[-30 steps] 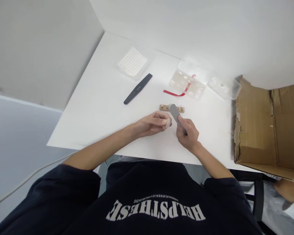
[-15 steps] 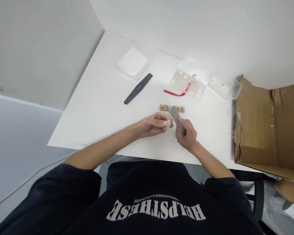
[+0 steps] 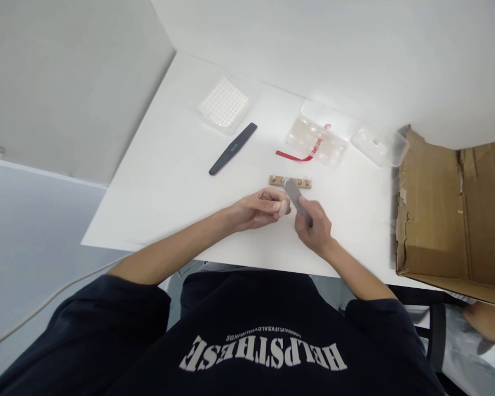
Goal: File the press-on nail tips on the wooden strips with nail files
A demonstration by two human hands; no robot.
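Between the thumb and fingers of my left hand is a small pale false nail, pinched with its tip pointing right. My right hand is wrapped round a grey nail file with a rounded end. The file slants up and left, close beside the false nail; I cannot tell whether they touch. Just beyond both hands lies a light wooden strip with several small studs, partly covered by the file's end.
A black nail file lies farther left. Behind it sits a clear box with a white grid. Clear plastic cases, a red strip and a clear lid lie at the back. An open cardboard box stands right; a person's arm shows beyond.
The grey file has shifted slightly up and left in my right hand and looks turned a little. My left hand holds the false nail in nearly the same place.
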